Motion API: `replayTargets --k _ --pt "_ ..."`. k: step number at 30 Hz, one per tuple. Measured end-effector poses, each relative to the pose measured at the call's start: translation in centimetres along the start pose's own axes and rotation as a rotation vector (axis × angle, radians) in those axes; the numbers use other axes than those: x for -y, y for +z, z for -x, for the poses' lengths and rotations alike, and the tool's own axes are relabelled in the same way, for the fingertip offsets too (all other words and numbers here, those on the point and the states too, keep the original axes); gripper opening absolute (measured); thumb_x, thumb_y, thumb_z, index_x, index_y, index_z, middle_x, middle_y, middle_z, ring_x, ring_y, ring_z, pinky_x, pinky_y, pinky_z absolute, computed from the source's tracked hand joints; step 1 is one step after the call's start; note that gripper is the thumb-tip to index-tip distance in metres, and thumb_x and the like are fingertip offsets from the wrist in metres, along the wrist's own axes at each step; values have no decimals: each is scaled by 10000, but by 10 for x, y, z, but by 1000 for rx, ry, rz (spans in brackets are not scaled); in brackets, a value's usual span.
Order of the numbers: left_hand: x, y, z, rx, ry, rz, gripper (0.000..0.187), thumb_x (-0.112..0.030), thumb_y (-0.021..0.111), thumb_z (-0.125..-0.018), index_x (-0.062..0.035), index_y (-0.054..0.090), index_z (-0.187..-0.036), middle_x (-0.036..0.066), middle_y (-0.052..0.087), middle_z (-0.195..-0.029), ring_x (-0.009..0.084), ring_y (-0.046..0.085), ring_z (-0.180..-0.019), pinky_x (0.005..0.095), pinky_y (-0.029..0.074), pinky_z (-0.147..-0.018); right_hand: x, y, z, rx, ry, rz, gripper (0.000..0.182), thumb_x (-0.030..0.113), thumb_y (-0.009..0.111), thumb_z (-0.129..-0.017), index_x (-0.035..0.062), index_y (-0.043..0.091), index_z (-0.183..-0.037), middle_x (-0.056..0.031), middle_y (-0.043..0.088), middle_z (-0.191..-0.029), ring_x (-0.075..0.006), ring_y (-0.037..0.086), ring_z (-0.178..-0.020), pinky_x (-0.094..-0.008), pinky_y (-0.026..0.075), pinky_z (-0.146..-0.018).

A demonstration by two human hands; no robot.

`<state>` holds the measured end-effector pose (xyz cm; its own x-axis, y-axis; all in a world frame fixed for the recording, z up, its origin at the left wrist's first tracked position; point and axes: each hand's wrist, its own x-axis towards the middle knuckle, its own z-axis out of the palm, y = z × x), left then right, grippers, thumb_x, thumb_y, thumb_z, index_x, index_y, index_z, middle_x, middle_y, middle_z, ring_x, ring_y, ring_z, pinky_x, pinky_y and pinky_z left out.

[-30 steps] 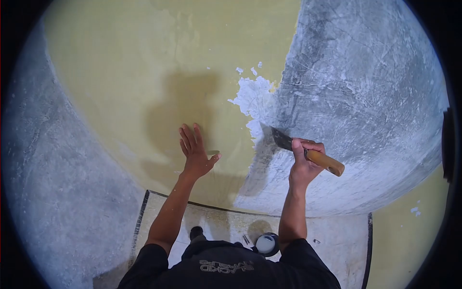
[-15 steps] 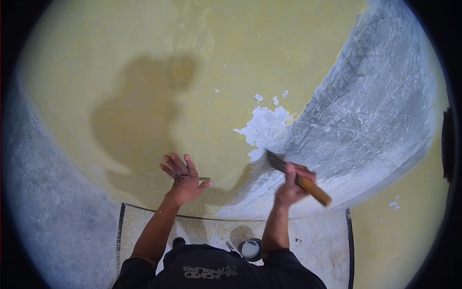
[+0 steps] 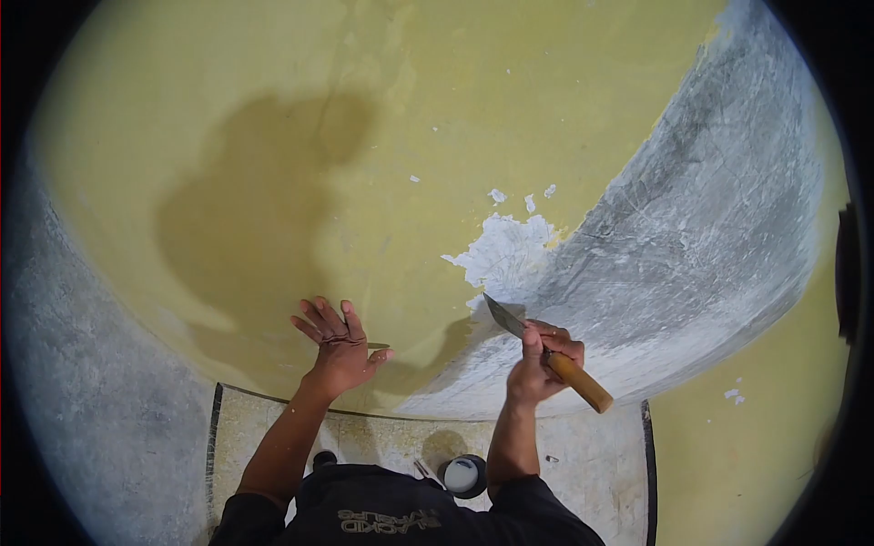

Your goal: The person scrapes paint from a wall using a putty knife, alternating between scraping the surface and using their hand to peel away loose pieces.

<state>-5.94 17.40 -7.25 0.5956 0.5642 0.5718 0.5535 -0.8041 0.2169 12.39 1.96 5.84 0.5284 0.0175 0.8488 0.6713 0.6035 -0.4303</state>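
Scraper (image 3: 505,317) is near the lower edge of the white patch (image 3: 510,247), gripped between the right hand's (image 3: 539,366) thumb and fingers; the left hand (image 3: 339,359) is spread, lower left of that patch.

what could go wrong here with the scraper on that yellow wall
The right hand angles the scraper at the ragged white patch; its corner might gouge the surface or chip more yellow coating than wanted. Falling flakes could land in the bucket, which stands on the floor close below the wall.
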Motion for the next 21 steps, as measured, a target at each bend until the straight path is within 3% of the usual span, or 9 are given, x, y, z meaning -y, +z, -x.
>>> replayTargets --k 1,3,7,10,14,17,19,20,21 --pt "1 0 0 -14 4 -10 1263 -565 629 -811 57 -328 -1353 462 -378 -1293 677 -339 -1175 792 -136 -880 6 -4 -6 51 -3 64 273 -29 707 -796 46 452 -857 -101 563 -775 -227 603 -740 -389 534 -739" --pt "1 0 0 -20 10 -20 1267 -570 631 -806 59 -321 -1357 460 -377 -1297 676 -338 -1177 792 -134 -881 10 -5 -15 -88 -11 20 281 -26 712 -792 45 449 -859 -113 581 -762 -222 608 -743 -384 531 -744" --pt "1 1 -1 -47 9 -38 1280 -583 638 -790 64 -303 -1367 455 -372 -1307 677 -336 -1178 794 -131 -881 3 -3 -7 103 -32 34 265 -42 689 -811 11 440 -882 -166 606 -806 -242 639 -758 -365 542 -755" --pt "1 3 1 -21 -3 -37 1288 -583 645 -782 62 -304 -1368 449 -373 -1313 673 -341 -1179 793 -133 -881 8 -2 -20 -88 12 -10 261 -22 704 -799 41 454 -846 -118 585 -766 -226 626 -731 -378 548 -717" --pt "1 3 -1 -86 11 29 1284 -542 683 -763 36 -271 -1399 395 -395 -1343 653 -351 -1195 816 -135 -846 5 4 -8 87 -10 2 249 -78 668 -795 41 453 -840 -125 587 -769 -228 624 -745 -390 560 -721" --pt "2 3 -3 -90 10 34 1281 -545 682 -762 36 -263 -1403 395 -393 -1345 644 -354 -1201 815 -139 -846 3 4 -15 -56 45 -58 287 -71 700 -772 48 453 -855 -138 594 -774 -224 631 -732 -379 550 -746" --pt "1 3 0 -87 11 32 1282 -551 681 -759 27 -261 -1408 394 -395 -1344 642 -354 -1203 813 -141 -846 -3 15 5 115 137 -59 293 -67 708 -768 49 457 -864 -136 594 -774 -224 629 -735 -378 545 -758" --pt "3 4 0 -89 11 29 1282 -551 681 -759 27 -261 -1408 394 -395 -1344 642 -354 -1203 813 -141 -846 -2 7 5 208 6 96 295 -52 716 -770 50 457 -864 -131 593 -772 -225 629 -739 -382 547 -753" --pt "4 5 1 -90 21 27 1286 -552 685 -753 22 -258 -1412 395 -392 -1346 639 -355 -1205 812 -141 -845 2 8 0 114 6 11 292 -47 715 -775 46 452 -862 -130 594 -773 -227 629 -739 -376 544 -747"
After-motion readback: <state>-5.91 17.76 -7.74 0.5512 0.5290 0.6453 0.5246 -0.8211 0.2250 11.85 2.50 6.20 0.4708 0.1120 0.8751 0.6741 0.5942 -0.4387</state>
